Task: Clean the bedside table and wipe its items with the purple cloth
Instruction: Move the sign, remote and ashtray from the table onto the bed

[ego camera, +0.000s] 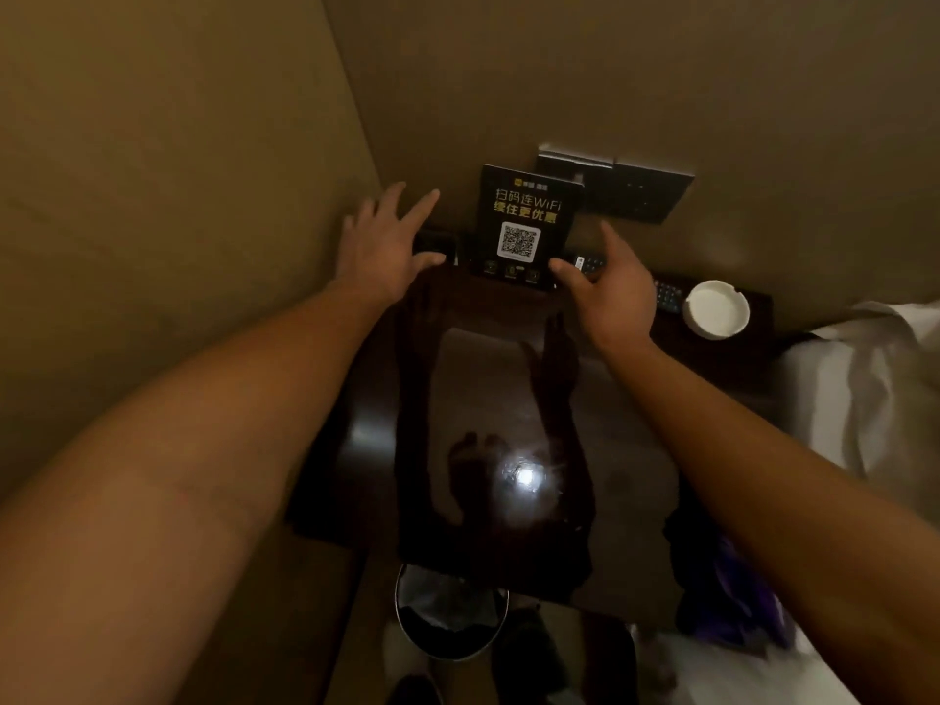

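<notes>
Head view, read from left to right, with the upright WiFi sign (524, 226) as landmark. To its left the left hand (379, 241) is held with fingers spread and straight, thumb tip near the sign's lower left edge; it grips nothing. A small dark object sits behind that hand, too dim to name. The sign itself is a stiff black card with yellow lettering and a white QR square, standing at the back of the bedside table (488, 399). Behind and right of the sign, a flat metallic switch panel (636, 188) is fixed to the wall. Just right of the sign, the right hand (608, 287) is likewise empty, fingers loosely apart, thumb near the sign's lower right corner. Under that hand lies a remote control (666, 297) with small keys, then a round white glossy ashtray (717, 310). The tabletop is dark lacquered wood, glossy enough to mirror both arms and a lamp. The purple cloth (732, 597), soft and crumpled, lies well in front of and right of the sign, at the table's near right corner, in neither hand. Judged progress: early. Both hands appear poised to lift the sign, and wiping of items and surface seems still to be done.
</notes>
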`<state>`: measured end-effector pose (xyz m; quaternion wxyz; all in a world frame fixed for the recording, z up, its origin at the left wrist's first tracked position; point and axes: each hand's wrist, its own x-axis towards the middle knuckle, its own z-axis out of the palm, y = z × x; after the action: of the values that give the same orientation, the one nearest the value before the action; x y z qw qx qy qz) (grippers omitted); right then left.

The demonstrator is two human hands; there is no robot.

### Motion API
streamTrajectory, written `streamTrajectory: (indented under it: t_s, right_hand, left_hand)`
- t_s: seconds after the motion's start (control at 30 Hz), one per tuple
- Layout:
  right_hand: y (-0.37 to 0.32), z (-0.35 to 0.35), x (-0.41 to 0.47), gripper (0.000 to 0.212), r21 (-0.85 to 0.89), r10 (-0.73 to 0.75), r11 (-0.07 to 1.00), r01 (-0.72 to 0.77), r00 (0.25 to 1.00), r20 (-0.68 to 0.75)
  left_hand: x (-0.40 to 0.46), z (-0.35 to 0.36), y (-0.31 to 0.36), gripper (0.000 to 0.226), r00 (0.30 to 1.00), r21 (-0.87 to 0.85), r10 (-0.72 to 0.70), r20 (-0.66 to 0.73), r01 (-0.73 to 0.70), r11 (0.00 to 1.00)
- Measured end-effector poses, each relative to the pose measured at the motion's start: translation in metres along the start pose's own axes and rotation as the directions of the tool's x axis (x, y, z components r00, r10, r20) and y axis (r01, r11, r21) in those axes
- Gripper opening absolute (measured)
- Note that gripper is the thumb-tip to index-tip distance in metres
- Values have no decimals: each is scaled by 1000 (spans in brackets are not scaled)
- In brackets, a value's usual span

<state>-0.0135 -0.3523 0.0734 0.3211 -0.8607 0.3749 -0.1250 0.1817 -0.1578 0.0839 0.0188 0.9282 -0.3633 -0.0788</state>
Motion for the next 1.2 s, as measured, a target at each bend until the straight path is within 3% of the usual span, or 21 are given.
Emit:
streamTrajectory:
  t_s: [0.17, 0.43, 0.6, 0.8, 0.97, 1.2]
  right_hand:
    - [11, 17, 24, 85, 48, 90, 995, -91, 996, 25]
    - [19, 32, 47, 78, 73, 117, 990, -122, 990, 76]
    - [14, 38, 55, 73, 184, 130, 972, -143, 988, 78]
    - [17, 45, 60, 39, 352, 119, 922, -159, 984, 133]
    - [12, 48, 63, 22, 458, 133, 863, -213, 971, 200]
    - [8, 45, 62, 11, 508, 75, 843, -174, 975, 210]
  left_hand:
    - [29, 21, -9, 74, 999, 19, -24, 22, 24, 1000]
    - [58, 42, -13, 62, 997, 137, 45, 56, -52, 989]
    - [67, 45, -13, 59, 997, 132, 57, 53, -63, 989]
    - [78, 51, -10, 34, 996, 130, 4, 87, -15, 991]
    - [81, 54, -10, 37, 998, 123, 5, 57, -12, 992]
    - [70, 49, -16, 36, 998, 97, 55, 6, -55, 994]
